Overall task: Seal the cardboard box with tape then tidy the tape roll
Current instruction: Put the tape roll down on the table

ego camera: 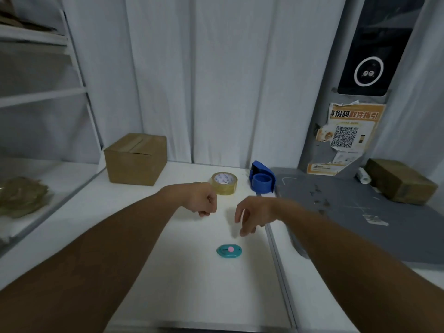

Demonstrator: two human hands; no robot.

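1. Head view, grip first: my left hand [200, 199] is curled into a loose fist, fingers tucked under, nothing in it. It hangs over the white table [187, 284], just in front of the tape roll.
2. My right hand [252, 213] is slack w/ fingers apart and pointing down, also holding nothing. It sits near the table's right edge, by the metal seam.
3. Clear packing tape roll [224, 183] lies flat on the table, hole up, just behind my left knuckles. Can't tell if hand and roll touch.
4. Cardboard box [136, 159] stands at the back left corner of the table against the white curtain [216, 80], well apart from both hands. Top flaps are down; a strip runs along the top seam, but too blurred to say if it's tape.
5. Blue tape dispenser [262, 179] stands just right of the roll, at the table's back edge.
6. Small teal cutter [229, 251] w/ pink slider button lies flat on the table, nearer me than both hands, below my right fingertips.
7. Right side: grey mat [360, 212] w/ a taped brown parcel [398, 181] at its far end; an orange QR-code poster [346, 138] on the grey panel behind.
8. Left side: white shelving [43, 97].
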